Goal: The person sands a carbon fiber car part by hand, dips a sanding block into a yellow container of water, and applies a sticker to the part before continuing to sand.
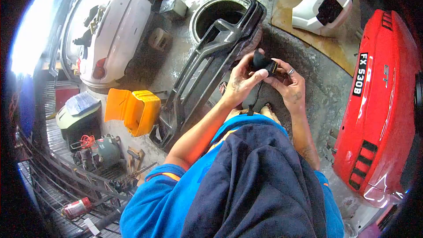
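Both my hands meet in front of me over a small black part (262, 63) with a yellow-orange edge and a thin black cord hanging down from it. My left hand (241, 80) grips the part from the left, thumb on top. From the right, my right hand (288, 83), with a ring on one finger, pinches the same part. Just beyond my hands a black car grille frame (207, 61) leans across the concrete floor. I wear a blue shirt, and a dark cloth lies over my front.
A red car bumper (379, 105) with plate FX 530B stands at the right. A white car (110, 26) sits at the left, a white bumper (321, 0) at the top. An orange container (134, 109), a motor (97, 152), a fire extinguisher (76, 208) and a round pit (220, 11) surround me.
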`<state>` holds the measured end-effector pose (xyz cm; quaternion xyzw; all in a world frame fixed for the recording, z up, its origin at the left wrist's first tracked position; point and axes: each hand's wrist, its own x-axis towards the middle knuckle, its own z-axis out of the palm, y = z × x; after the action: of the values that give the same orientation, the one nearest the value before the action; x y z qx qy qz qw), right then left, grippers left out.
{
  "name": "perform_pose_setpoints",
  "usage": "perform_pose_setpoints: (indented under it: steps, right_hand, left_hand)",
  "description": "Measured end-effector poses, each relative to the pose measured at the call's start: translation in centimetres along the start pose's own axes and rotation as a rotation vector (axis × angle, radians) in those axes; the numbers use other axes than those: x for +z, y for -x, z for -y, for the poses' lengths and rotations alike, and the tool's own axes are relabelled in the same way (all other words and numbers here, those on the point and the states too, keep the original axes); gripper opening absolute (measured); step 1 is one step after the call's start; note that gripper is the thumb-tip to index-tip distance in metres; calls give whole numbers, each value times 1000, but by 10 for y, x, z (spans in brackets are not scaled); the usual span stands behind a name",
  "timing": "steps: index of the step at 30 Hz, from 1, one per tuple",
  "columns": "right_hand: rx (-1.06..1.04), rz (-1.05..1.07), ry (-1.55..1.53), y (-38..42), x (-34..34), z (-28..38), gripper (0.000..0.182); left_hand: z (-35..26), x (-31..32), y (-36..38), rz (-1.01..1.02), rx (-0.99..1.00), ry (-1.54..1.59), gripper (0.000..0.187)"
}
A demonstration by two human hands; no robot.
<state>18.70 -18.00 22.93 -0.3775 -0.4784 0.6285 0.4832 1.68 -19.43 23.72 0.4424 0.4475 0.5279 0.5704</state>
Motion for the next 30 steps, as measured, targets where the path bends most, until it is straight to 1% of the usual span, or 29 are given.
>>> perform_pose_setpoints:
  steps: [1,3,4,5,7,8,9,11,12,13,14,15,16,17,18,19,21,23,24,25,26,27,28,29,30]
  right_hand:
    - [2,12,2,0,2,0,48]
    - [-86,-6,-92,-2,9,1,52]
    - [-63,25,-44,-4,8,-1,52]
    - [-57,60,-46,-7,8,-3,52]
    - [-34,157,100,-13,13,-9,51]
    - [-7,191,166,-16,15,-12,51]
    - [0,237,165,-19,23,-16,51]
    - [114,379,103,-28,36,-22,58]
    - [134,451,79,-33,46,-27,63]
    - [224,511,103,-39,52,-37,69]
    - [296,520,136,-45,61,-44,71]
    - [366,530,167,-50,72,-53,73]
    - [345,562,270,-58,74,-76,75]
    - [353,589,275,-65,77,-93,75]
    - [442,590,331,-71,80,-108,74]
    - [528,597,385,-79,86,-123,72]
    - [623,566,424,-87,94,-157,68]
    - [712,564,536,-96,85,-202,65]
    - [745,581,603,-98,80,-218,63]
    - [775,582,674,-98,73,-230,62]
    - [819,601,730,-101,67,-242,58]
    - [866,612,791,-100,58,-249,55]
    - [906,576,825,-97,51,-256,56]
    - [948,532,862,-95,44,-259,56]
    - [982,501,891,-94,41,-256,56]
  left_hand:
    - [2,-6,0,-11,3,2,58]
    - [1,-18,2,41,7,-283,40]
    - [-8,-18,3,-17,79,-439,33]
    - [-16,-16,6,-36,141,-401,35]
    - [-6,-30,11,-53,168,-416,38]
    - [-16,-35,16,-60,189,-530,42]
    - [-16,-38,22,-118,196,-371,44]
    - [-8,-61,31,-156,258,-487,43]
    - [-2,-73,37,-205,226,-525,41]
    - [5,-89,44,-250,192,-562,39]
    - [13,-108,51,-337,148,-549,35]
    - [19,-132,61,-414,71,-470,33]
    - [29,-162,72,-514,137,-561,32]
    - [29,-189,86,-634,95,-588,31]
    - [23,-216,101,-774,59,-578,32]
    - [34,-254,120,-882,-12,-508,34]
    - [36,-328,161,-1093,17,-592,41]
    - [37,-403,206,-1259,-23,-804,45]
    - [53,-448,229,-1341,6,-795,45]
    - [52,-478,243,-1431,27,-797,46]
    - [57,-514,258,-1458,47,-855,45]
    - [77,-553,274,-1579,-21,-831,43]
    - [98,-595,290,-1607,-57,-916,42]
    - [117,-632,304,-1641,-122,-931,43]
    - [152,-678,324,-1624,-210,-946,47]
